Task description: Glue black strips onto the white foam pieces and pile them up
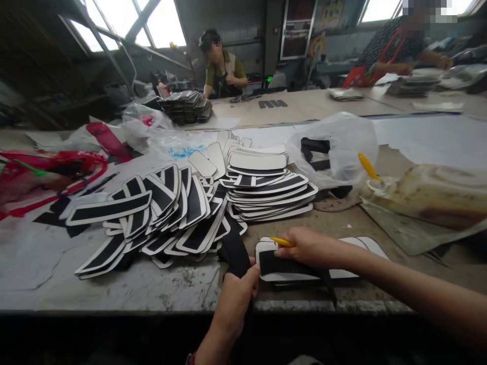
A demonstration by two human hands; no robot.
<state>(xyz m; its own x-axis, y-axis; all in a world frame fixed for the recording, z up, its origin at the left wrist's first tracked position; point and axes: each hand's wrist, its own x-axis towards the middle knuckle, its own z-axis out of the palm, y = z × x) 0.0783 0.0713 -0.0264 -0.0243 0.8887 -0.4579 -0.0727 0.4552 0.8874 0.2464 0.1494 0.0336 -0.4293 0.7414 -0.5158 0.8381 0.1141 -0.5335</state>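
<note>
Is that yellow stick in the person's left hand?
No, the left hand grips a black strip, while the right hand holds a yellow stick.

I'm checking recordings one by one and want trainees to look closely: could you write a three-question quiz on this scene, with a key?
1. What does the left hand hold?
A) a red bag
B) a black strip
C) a sheet of paper

2. True or false: the right hand is empty.

3. Fill in: the pale plastic container, with a yellow handle at its mouth, lies toward the ____ side of the picture.

Key: 1. B. 2. False; it holds a slim yellow tool. 3. Right.
</note>
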